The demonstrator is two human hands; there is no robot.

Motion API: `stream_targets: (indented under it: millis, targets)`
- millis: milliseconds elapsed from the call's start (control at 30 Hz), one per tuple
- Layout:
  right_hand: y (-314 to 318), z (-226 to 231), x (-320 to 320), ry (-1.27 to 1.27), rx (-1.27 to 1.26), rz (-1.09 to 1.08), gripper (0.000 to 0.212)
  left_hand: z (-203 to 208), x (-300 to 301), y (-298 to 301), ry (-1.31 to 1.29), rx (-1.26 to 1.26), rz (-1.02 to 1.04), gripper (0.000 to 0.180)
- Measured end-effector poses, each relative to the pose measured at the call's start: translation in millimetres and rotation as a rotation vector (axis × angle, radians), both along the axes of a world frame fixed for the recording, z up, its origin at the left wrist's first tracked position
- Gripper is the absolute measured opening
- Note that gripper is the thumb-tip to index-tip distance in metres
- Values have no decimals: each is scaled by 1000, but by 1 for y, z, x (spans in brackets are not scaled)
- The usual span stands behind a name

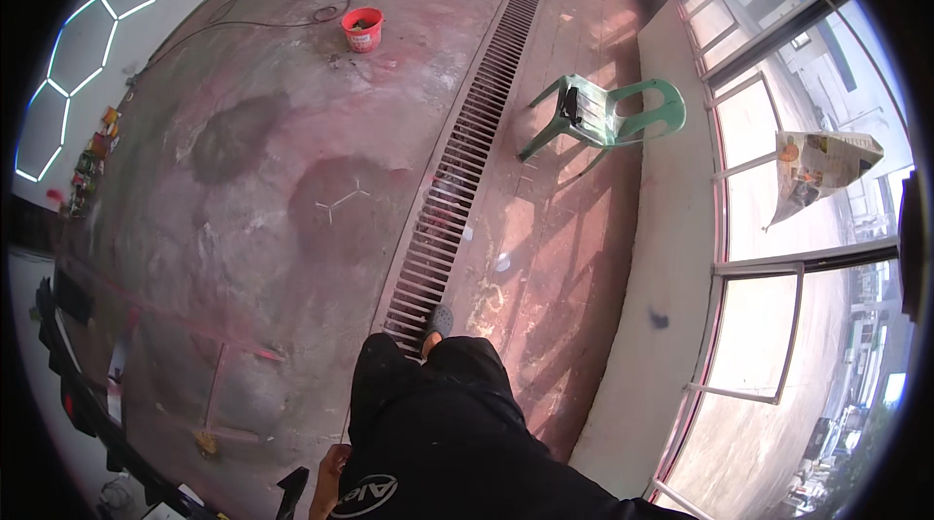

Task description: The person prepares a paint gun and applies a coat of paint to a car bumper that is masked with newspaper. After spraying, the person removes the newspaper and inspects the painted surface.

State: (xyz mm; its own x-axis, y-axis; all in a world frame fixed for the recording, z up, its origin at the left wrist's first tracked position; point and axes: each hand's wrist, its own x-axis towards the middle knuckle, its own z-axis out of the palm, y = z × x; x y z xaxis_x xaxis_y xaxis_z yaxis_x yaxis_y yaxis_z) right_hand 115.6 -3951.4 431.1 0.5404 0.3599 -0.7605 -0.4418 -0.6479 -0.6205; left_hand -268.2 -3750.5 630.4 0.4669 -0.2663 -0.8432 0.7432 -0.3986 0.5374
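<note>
At the lower edge, beside my black shirt [457, 452], part of my left hand [333, 466] shows with its fingers curled in. What it holds, if anything, is hidden. Close to its left a black angular piece [291, 493] sticks up; whether the hand touches it I cannot tell. My right hand is out of sight. One foot in a grey clog [440, 318] stands at the edge of a long floor grate [449, 189].
A green plastic chair [623, 116] with a dark object on its seat stands right of the grate. A red bucket [362, 31] and a hose [263, 22] lie ahead left. Windows [759, 325] line the right wall; a black bumper-like part [92, 398] curves at lower left.
</note>
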Motion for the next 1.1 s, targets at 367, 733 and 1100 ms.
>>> stream_targets:
  millis: [367,733,1100]
  targets:
    - [87,-18,370,34,-45,100,77,30,396,119,-27,59,150,43]
    - [246,9,796,-2,-36,59,77,79,805,294,-1,48,101,42]
    - [386,-26,1162,47,44,54,78,40,1169,390,-42,-97,209,35]
